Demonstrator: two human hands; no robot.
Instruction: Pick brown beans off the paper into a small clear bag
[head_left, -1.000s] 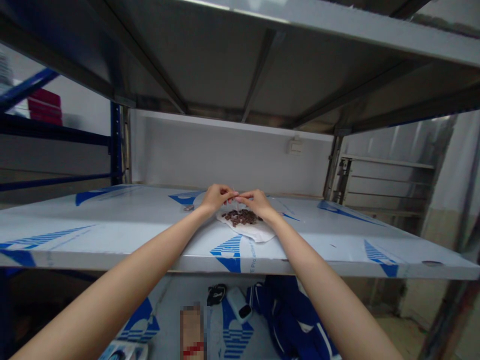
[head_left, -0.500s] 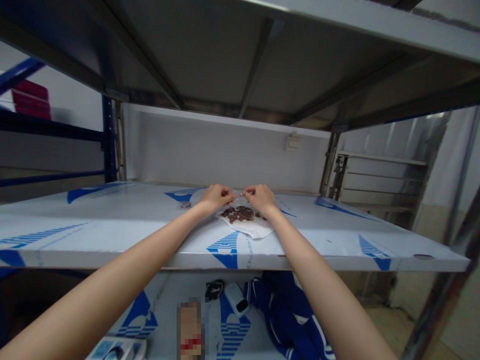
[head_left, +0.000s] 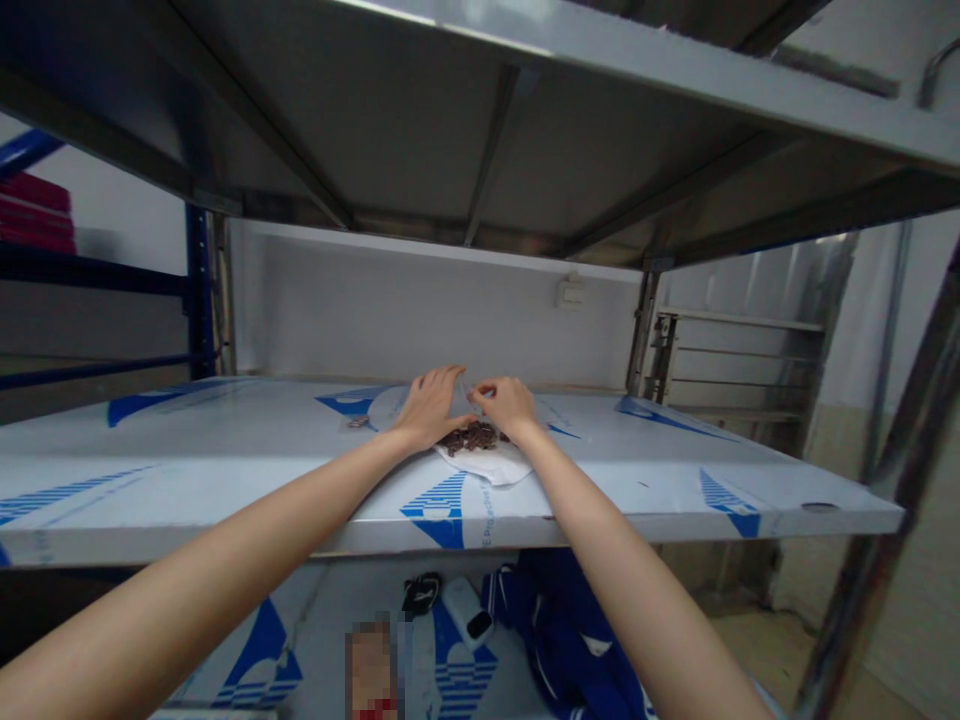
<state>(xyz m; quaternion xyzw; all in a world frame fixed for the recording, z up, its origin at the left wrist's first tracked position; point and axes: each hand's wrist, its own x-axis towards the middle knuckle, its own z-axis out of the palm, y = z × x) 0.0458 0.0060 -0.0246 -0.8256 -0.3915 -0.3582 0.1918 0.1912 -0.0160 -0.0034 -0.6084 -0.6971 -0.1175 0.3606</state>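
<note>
Small dark brown pieces (head_left: 471,438), perhaps beans or seeds, lie heaped on a white sheet (head_left: 491,468) of paper or cloth on the shelf. My left hand (head_left: 435,405) is at the left edge of the heap, fingers stretched out and thumb apart, holding nothing I can see. Over the right side of the heap, my right hand (head_left: 506,405) pinches thin clear plastic (head_left: 463,386), which looks like a small bag. Its outline is faint and partly hidden by the fingers. A small shiny metal item (head_left: 358,422) lies left of my left hand.
The shelf board (head_left: 247,470) is wrapped in blue-printed film. A low upper shelf (head_left: 390,130) hangs over my hands. On the lower level are a blue garment (head_left: 570,640), a pale blue device (head_left: 465,610) and a small black item (head_left: 421,594). Metal posts (head_left: 643,330) stand at the sides.
My left hand has let go of the clear plastic and spread its fingers. My right hand still pinches it. The view has shifted slightly to the right and up.
</note>
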